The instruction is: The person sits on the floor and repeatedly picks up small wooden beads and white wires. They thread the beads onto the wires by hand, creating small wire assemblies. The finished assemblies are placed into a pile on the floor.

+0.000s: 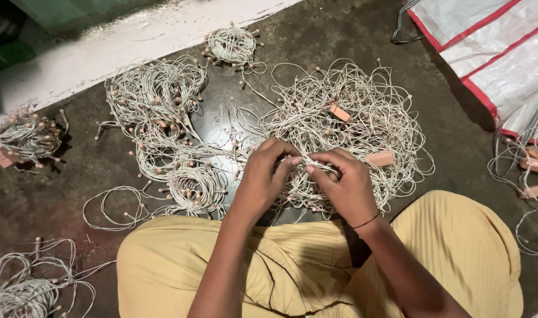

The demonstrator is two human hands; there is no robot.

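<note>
Pinching a few pale strands between both sets of fingertips, I've got my left hand (263, 176) and right hand (342, 182) meeting right at the near edge of the tangled cord heap (351, 118). Left thumb and fingers are closed on the cord, right ones too, knuckle to knuckle, almost touching. The heap sits on the dark floor (451, 135) straight ahead of my knees, its loops spilling toward my yellow trousers (457, 247) and brushing the cloth. Small pinkish tags (379, 158) lie caught in the tangle, one just beside my right hand.

Left of the heap, looser coils with wooden beads (157, 106) trail down to a tighter ring near my left knee; a strip of bare floor runs between the two piles. A small neat bundle (232, 46) rests beyond, close to the white ledge (133, 41). Further left another bundle (27, 135) sits well apart, and one more (21, 288) hugs the bottom-left corner. Off to the right, a white sack with red trim (492, 53) covers the corner, with stray cords (531, 176) along its lower edge. Open floor shows between heap and sack.
</note>
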